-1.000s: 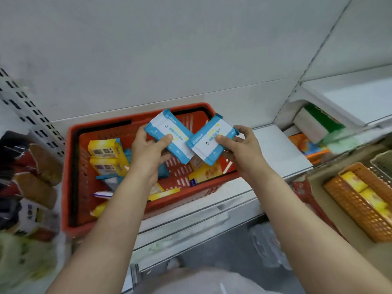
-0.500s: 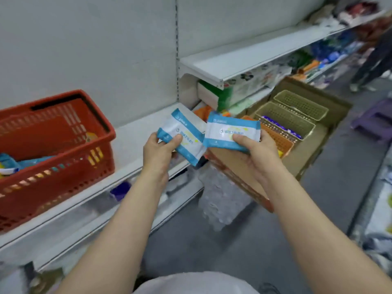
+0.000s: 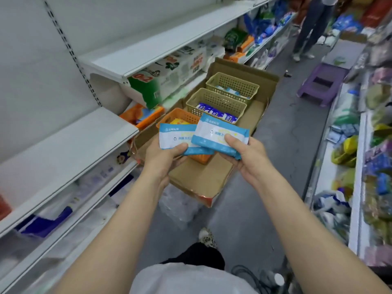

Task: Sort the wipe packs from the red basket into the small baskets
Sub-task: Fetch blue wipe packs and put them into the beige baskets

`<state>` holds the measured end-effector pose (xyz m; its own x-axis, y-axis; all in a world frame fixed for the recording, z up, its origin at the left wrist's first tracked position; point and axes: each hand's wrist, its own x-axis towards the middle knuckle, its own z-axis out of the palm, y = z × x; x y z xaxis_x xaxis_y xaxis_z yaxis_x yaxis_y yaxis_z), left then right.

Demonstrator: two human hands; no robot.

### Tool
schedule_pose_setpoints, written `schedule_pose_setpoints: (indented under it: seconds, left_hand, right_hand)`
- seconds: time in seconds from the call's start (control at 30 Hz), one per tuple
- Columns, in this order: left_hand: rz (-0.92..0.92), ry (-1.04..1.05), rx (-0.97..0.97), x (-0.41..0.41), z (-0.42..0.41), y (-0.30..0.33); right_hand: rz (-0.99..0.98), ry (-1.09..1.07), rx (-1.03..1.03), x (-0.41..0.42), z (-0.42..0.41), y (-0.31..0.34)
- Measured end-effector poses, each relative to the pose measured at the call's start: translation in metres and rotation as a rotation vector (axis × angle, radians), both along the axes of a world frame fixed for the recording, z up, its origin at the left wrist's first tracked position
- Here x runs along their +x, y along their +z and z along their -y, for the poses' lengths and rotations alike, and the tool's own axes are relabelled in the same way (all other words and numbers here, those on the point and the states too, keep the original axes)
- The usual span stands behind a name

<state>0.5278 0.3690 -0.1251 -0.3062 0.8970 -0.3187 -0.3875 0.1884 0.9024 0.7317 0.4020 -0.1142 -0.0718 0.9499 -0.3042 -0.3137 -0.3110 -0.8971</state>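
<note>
Fingers (image 3: 233,139) pinch 2 wipe packs (image 3: 218,135), long axes lying left-right.

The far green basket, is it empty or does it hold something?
Not empty. The far green basket holds light blue-and-white packs along its bottom; how many, cannot tell.

The orange basket (image 3: 177,117) is mostly hidden behind the two wipe packs; only its far rim and a near corner show. The right pack (image 3: 220,135) covers one end of the left pack (image 3: 177,135). The print on both is too small to read. At 1 o'clock, a standing person (image 3: 311,26) is cut by the top edge (only legs visible). The shelf goods at 3 o'clock are blurred.
</note>
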Motion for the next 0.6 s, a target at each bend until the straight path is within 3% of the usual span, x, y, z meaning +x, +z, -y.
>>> schedule_pose_setpoints:
  seconds: [0.3, 0.6]
  left_hand:
    - [0.043, -0.048, -0.05, 0.076, -0.156, -0.009]
    - [-0.091, -0.074, -0.195, 0.086, -0.254, -0.019]
  right_hand:
    - [0.14, 0.031, -0.075, 0.071, -0.155, 0.0]
    - [0.196, 0.16, -0.181, 0.083, -0.268, -0.013]
